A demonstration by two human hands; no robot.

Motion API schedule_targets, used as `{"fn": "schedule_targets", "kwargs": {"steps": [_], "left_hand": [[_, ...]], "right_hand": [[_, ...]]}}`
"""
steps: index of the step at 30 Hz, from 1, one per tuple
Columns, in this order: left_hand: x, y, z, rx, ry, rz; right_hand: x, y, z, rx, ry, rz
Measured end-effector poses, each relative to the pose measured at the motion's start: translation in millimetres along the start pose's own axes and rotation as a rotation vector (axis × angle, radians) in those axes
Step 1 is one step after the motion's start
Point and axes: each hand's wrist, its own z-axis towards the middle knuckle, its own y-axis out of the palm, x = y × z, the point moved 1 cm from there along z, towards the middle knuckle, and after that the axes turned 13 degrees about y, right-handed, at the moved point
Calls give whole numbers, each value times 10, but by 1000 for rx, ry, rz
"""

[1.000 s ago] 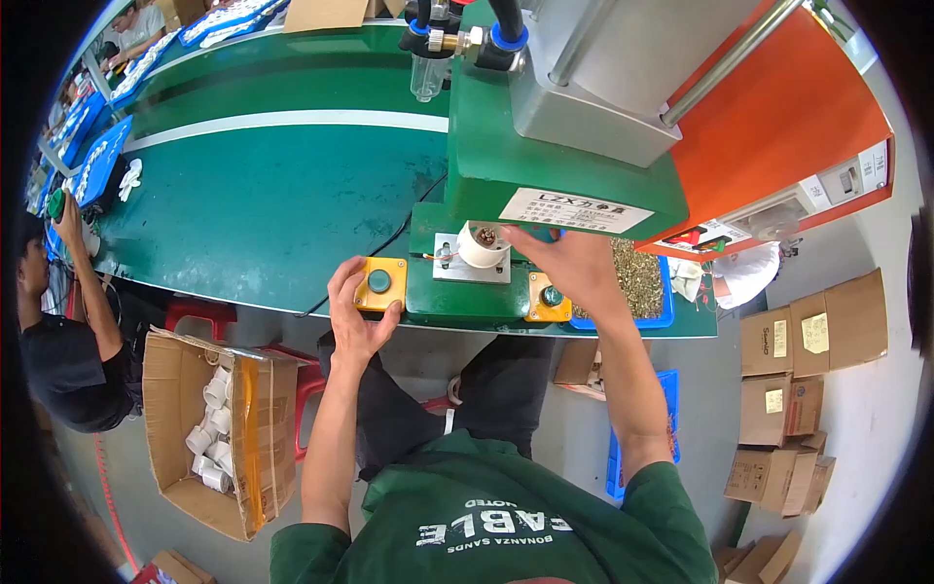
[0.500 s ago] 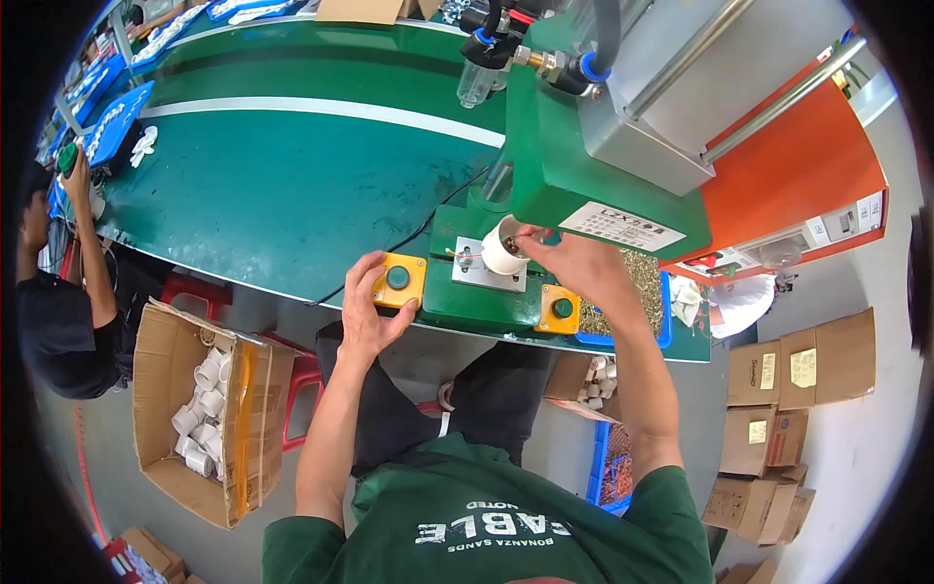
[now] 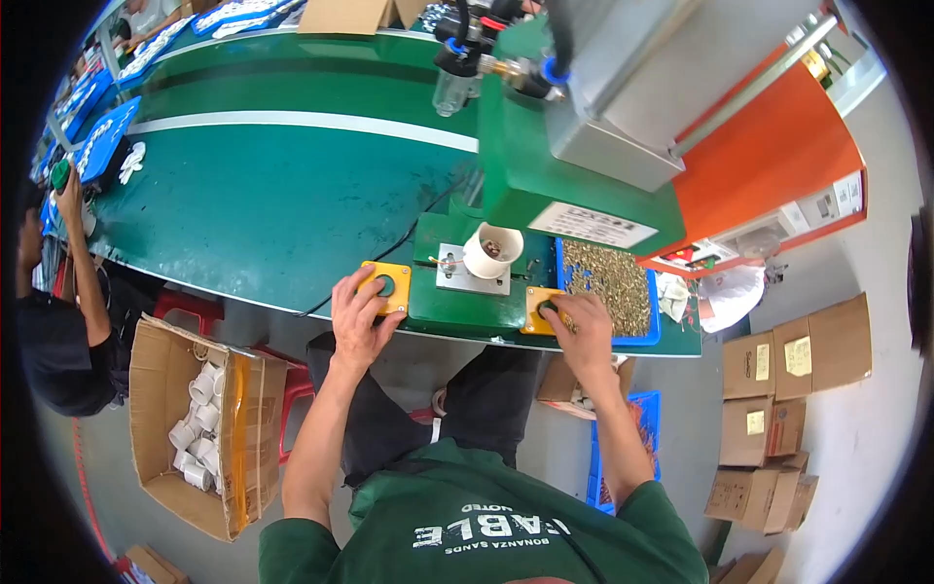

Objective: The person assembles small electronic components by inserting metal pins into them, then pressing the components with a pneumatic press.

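A white cylindrical cup (image 3: pixel 477 255) stands on a metal fixture plate (image 3: pixel 467 284) beneath the green press head (image 3: pixel 584 200). Small brownish parts lie inside it, and a thin wire sticks out on its left. My left hand (image 3: pixel 356 319) rests with fingers apart on the left yellow button box (image 3: pixel 396 300), its fingertips at the green button (image 3: pixel 386 285). At the right yellow button box (image 3: pixel 534 316), my right hand (image 3: pixel 587 336) has its thumb on the green button. Its other fingers are curled; what they hold, if anything, is too small to make out.
A blue tray (image 3: pixel 639 339) of small brass-coloured parts sits right of the press. Below left stands a cardboard box (image 3: pixel 255 438) of white cylindrical pieces. Another person (image 3: pixel 73 321) works at the far left. A black cable (image 3: pixel 413 234) crosses the green table (image 3: pixel 243 214).
My right hand has left the cup and moved down to the right button. My left fingers have shifted onto the left button. The cup stays on the plate, and the whole view has moved slightly.
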Motion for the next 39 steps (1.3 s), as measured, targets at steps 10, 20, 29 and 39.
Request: {"fn": "schedule_targets", "kwargs": {"steps": [10,20,29,39], "left_hand": [[-34,-58,-7,-81,85,41],[390,30,956,-239,-233,42],[403,472,1306,-187,-435,-284],[423,498,1321,-121,-426,-275]], "right_hand": [[60,58,-147,131,-101,-25],[468,164,338,202,61,35],[555,320,543,-153,477,-17],[420,236,547,-115,515,-146]]}}
